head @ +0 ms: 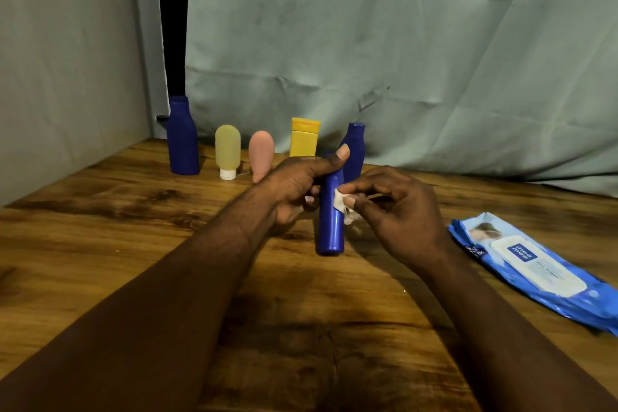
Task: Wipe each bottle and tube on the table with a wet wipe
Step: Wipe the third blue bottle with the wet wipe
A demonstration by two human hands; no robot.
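My left hand (294, 187) grips a slim blue bottle (330, 227) near its upper end and holds it above the wooden table (100, 227). My right hand (398, 211) pinches a small crumpled white wet wipe (341, 202) against the bottle's right side. Along the back stand a large blue bottle (182, 137), a yellowish tube (227, 150) on its white cap, a pink tube (261, 154), a yellow tube (304, 137) and another blue bottle (354, 150), partly hidden behind my hands.
A blue pack of wet wipes (531, 267) lies flat on the table's right side, its white lid down. A grey-green cloth backdrop (401, 43) hangs behind the table, and a wall closes off the left.
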